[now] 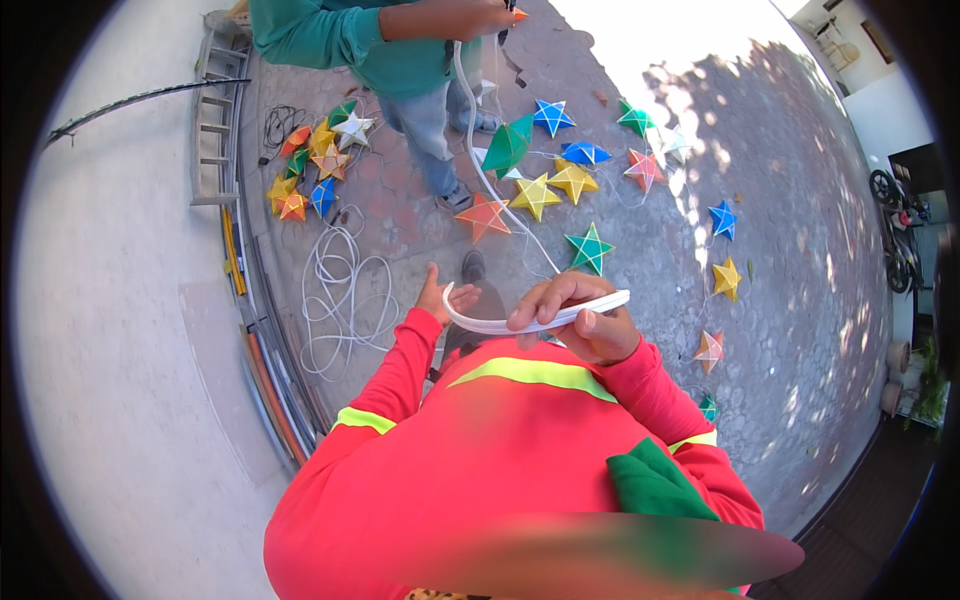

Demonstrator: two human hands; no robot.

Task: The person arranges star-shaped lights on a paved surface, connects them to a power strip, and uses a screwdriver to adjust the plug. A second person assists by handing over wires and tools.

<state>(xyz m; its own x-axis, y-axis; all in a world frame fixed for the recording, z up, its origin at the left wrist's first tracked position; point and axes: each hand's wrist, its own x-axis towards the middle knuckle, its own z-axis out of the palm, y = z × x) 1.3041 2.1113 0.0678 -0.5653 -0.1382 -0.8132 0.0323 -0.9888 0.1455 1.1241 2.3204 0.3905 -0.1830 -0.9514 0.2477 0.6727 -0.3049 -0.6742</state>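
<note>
My right hand [585,318] is closed on a white cable [488,326], with its thumb and fingers pressed round it. A short length bows out of that grip to the left and curls up at its tip. Beside the curled tip is my left hand [434,297], fingers spread and holding nothing; whether it touches the cable I cannot tell. From near my right hand a stretch of white cable [478,165] rises to the co-worker's hand [480,18] at the top.
A co-worker in a green top [415,65] stands ahead. Star-shaped lanterns, such as a green one [590,248] and an orange one [484,216], lie on the paving. Loose white cable coils [345,290] are at left, near a ladder [213,130] and pipes [268,390] along the wall.
</note>
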